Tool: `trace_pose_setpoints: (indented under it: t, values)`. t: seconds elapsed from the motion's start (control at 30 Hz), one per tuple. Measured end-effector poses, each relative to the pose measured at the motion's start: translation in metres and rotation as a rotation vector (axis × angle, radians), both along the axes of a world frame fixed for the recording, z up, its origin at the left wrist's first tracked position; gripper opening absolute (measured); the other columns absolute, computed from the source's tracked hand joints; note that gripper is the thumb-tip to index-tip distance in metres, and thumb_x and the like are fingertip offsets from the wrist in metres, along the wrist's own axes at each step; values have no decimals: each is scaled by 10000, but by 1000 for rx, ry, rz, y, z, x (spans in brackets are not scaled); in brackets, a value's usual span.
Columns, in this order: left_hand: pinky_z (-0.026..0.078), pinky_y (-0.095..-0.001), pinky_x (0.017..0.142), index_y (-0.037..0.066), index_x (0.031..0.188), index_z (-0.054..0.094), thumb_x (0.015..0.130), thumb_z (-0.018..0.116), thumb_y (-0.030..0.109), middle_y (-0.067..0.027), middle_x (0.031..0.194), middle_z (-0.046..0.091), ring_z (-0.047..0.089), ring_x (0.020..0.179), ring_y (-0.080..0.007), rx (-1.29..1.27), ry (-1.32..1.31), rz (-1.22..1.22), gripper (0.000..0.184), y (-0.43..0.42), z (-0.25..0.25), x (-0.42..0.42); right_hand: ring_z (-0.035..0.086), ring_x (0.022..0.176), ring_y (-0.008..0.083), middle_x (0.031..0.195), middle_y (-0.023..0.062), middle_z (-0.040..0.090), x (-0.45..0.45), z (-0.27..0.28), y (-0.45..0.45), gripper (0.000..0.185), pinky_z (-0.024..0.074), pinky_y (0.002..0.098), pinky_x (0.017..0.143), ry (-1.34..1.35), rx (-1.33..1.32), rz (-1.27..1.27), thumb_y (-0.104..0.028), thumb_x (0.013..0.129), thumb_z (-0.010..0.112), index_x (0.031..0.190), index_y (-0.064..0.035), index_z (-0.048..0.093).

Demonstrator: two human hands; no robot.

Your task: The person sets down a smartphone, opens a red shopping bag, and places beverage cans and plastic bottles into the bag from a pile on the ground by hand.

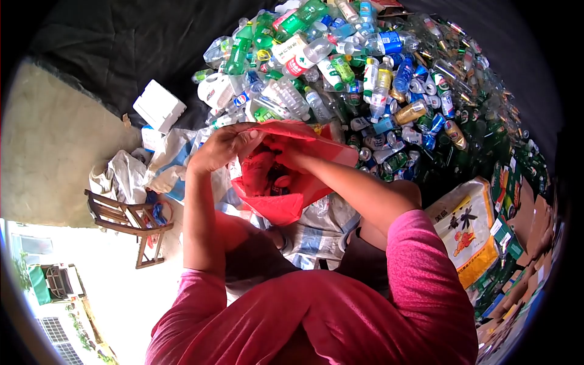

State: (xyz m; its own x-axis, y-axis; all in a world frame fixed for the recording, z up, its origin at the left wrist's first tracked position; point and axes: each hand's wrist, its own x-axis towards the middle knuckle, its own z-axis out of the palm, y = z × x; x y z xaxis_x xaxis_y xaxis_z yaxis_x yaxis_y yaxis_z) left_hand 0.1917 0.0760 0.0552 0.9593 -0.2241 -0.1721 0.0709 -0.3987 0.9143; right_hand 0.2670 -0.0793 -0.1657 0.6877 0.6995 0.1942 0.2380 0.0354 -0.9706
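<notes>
Head view shows a broad heap of bottles and cans (380, 91) filling the ground ahead, with blue-and-white striped sheeting (316, 237) nearer in. On the near side of the heap, above the sheeting, is a red bag (274, 208), its mouth open upward. The bag should handle as light, soft and thin-walled, sagging at the bottom under whatever lies in it; it is more apt to slip or tear than to break. Its rim is the place to take hold, pinched at one side so that the mouth gapes. The left grip (226, 149) is closed on that rim, thumb over the edge. The right grip (292, 155) reaches down inside; shade and red folds hide its fingers, so whether it holds anything cannot be told. Smallest is a round red piece (282, 182) within the bag, hard and light by its look.
</notes>
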Motion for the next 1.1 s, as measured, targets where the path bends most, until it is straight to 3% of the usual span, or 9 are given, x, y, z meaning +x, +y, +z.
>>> trace_pose_setpoints:
  t: [0.07, 0.1, 0.3, 0.5, 0.57, 0.73, 0.93, 1.0, 1.1]
  values:
    - [487, -262, 858, -20, 1219, 647, 1015, 577, 330, -62, 1034, 709, 587, 938, -120, -70, 30, 25, 411, 0, -2, 0, 648, 1031, 221, 1172, 85, 675, -14, 68, -23, 477, 516, 385, 847, 772, -143, 184, -149, 898, 628, 1363, -135, 523]
    - [487, -262, 858, -20, 1219, 647, 1015, 577, 330, -62, 1034, 709, 587, 938, -120, -72, 29, 25, 411, 1, -3, 1, 649, 1027, 232, 1165, 92, 677, -16, 60, -21, 465, 515, 386, 849, 809, -106, 161, -152, 894, 629, 1349, -134, 535]
    - [507, -300, 879, -42, 1147, 638, 969, 408, -6, -113, 1038, 700, 640, 980, -171, 106, -324, 65, 294, 39, -46, 18, 656, 1001, 295, 1122, 131, 688, -3, 0, -3, 401, 509, 393, 864, 12, -319, 308, -170, 869, 633, 1267, -128, 605]
    - [494, -273, 761, -32, 1103, 656, 1040, 516, 212, -60, 912, 679, 597, 828, -129, 102, -424, 546, 288, 66, -43, 33, 663, 974, 358, 1078, 170, 698, 8, 19, -11, 348, 502, 400, 880, -494, -626, 335, -187, 845, 637, 1185, -122, 676]
    - [494, -272, 763, -36, 1097, 659, 1039, 530, 240, -49, 912, 683, 594, 826, -119, -64, -322, 555, 310, 55, -34, 29, 664, 981, 357, 1066, 167, 704, -5, 102, -49, 360, 506, 401, 880, -364, -600, 234, -169, 843, 625, 1195, -110, 672]
    - [497, -290, 792, -33, 1106, 667, 1036, 523, 260, -77, 937, 706, 617, 839, -134, 98, -315, 481, 333, 44, -48, 38, 692, 995, 231, 1127, 164, 706, 13, 154, -112, 412, 530, 336, 877, -142, -454, 203, -182, 871, 660, 1233, 11, 624]
    - [537, -391, 803, 24, 1130, 675, 1002, 530, 235, -189, 969, 721, 710, 882, -317, 434, -572, 800, 286, 36, -40, 43, 679, 874, 151, 1004, 92, 733, 64, 146, -197, 346, 528, 312, 759, 111, -569, 23, -207, 852, 694, 1137, -10, 680]
    - [533, -432, 815, 45, 1121, 678, 983, 548, 221, -218, 1011, 702, 683, 937, -394, 818, -770, 418, 259, 48, -82, 60, 691, 971, 222, 1038, 121, 733, 96, 123, -239, 350, 529, 355, 836, -90, -718, -66, -208, 846, 694, 1147, -30, 682]
    - [526, -437, 813, 34, 1116, 682, 979, 542, 285, -244, 1001, 687, 666, 934, -421, 569, -591, 463, 318, 4, -53, 57, 694, 899, 267, 1009, 146, 728, 141, 106, -311, 296, 532, 369, 805, -100, -980, -349, -177, 810, 701, 1071, -36, 707]
